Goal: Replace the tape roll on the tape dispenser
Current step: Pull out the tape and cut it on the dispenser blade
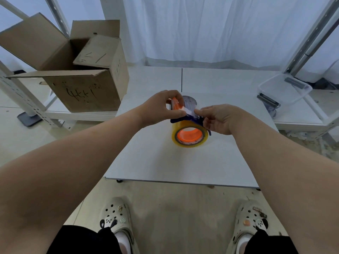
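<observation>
Clear tape end [189,112] pinched between left hand [159,109] and right hand [218,119] fingers, just above yellowish tape roll [190,135]. Roll already seated on orange-and-blue dispenser [175,104], above white worktop [165,158]. Probably left: threading tape to cutter.

Tape dispenser [185,114]: we are seeing only an orange front part and dark blue edges; the left hand [161,109] and right hand [218,119] are covering its middle. Loose tape end [189,112]: the fingertips are hiding where it starts. Cardboard box [80,70]: its black scrawl is reading as illegible. Clear bin [286,88]: its dark contents are staying unidentifiable to us.
</observation>
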`<action>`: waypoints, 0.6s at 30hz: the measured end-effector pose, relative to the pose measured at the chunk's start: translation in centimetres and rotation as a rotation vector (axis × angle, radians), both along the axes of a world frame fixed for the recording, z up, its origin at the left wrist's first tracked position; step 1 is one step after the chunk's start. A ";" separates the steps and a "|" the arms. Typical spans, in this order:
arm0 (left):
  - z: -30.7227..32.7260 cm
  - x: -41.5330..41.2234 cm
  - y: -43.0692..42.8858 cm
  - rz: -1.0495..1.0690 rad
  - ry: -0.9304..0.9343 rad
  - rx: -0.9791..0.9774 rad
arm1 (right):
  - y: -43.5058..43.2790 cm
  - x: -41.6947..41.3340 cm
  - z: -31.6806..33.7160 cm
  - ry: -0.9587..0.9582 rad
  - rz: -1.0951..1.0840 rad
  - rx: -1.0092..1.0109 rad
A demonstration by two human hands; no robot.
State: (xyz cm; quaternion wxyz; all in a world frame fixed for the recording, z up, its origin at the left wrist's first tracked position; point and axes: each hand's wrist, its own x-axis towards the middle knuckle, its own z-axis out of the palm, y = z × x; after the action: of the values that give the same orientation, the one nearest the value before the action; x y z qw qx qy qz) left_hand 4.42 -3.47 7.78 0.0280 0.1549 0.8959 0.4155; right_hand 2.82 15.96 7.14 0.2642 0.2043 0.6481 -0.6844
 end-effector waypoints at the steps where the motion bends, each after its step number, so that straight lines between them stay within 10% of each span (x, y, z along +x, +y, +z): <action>1: 0.0 0.0 -0.1 0.003 -0.004 0.000 | 0.2 0.0 -0.2 0.037 -0.010 0.061; 7: -0.1 -0.2 -0.5 -0.002 -0.035 0.018 | 0.9 0.5 -0.1 0.717 0.295 0.444; 18: -0.8 -0.9 -0.4 0.084 -0.063 0.197 | -0.2 0.0 -3.4 0.866 0.537 0.638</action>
State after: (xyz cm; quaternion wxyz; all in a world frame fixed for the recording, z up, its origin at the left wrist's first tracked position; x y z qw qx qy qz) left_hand 3.52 -3.90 6.94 0.0236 0.1061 0.8551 0.5070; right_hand 2.84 15.77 3.75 0.0654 -0.1949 0.8991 -0.3864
